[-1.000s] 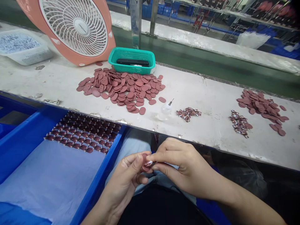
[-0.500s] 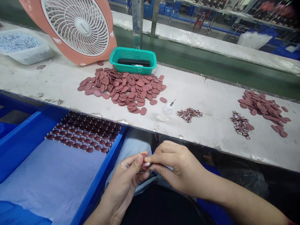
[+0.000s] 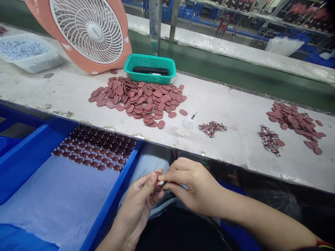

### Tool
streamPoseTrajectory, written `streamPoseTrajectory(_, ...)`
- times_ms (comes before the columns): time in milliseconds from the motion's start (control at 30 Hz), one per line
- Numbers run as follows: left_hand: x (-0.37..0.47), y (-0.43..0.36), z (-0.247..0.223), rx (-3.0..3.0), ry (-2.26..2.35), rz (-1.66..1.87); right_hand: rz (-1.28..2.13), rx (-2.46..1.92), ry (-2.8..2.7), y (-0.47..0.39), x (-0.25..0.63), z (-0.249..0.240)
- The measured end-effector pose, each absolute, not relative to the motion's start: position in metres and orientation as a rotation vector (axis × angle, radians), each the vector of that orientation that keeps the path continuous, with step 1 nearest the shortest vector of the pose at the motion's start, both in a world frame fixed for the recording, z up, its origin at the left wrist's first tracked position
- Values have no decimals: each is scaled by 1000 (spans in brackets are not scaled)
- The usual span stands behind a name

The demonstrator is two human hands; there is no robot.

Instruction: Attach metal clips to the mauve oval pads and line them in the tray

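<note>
Above my lap, my left hand [image 3: 142, 195] pinches a reddish-brown oval disc [image 3: 157, 173] between thumb and fingers. My right hand [image 3: 190, 181] meets it from the right, thumb and forefinger closed on a small brown-and-white figured piece [image 3: 159, 183] that lies against the disc. Fingertips cover much of both parts, so I cannot tell whether they are joined. On the bench edge ahead stands a clear squeeze bottle [image 3: 187, 124] with a thin needle tip. Beside it lies a small heap of the figured pieces [image 3: 212, 129], and a large pile of oval discs [image 3: 141, 99] spreads farther left.
A blue crate [image 3: 104, 205] at left holds rows of finished-looking brown pieces [image 3: 94, 148] on a pale sheet. An orange fan [image 3: 94, 33], a green basket [image 3: 150, 62] and a white tub [image 3: 28, 52] stand behind. More discs [image 3: 293, 118] and figured pieces [image 3: 270, 140] lie at right.
Both hands have shifted slightly left together, still pinching the disc and the small figured piece. The bench scene has moved a little right in view.
</note>
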State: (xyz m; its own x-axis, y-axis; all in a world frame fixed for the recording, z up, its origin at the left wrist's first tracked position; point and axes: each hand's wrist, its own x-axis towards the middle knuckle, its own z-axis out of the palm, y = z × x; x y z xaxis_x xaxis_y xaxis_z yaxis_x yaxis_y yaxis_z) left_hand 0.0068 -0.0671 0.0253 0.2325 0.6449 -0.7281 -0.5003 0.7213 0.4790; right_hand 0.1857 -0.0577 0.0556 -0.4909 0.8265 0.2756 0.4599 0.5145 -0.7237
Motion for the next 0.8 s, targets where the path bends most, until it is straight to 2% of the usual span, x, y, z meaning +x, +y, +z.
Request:
streamPoseTrajectory(433,-5,-63,27,115,863,720,873,-1040,-2181,-53,186,79)
streamPoseTrajectory(800,-13,-60,25,110,812,722,866,-1046,-2027,-57,177,65)
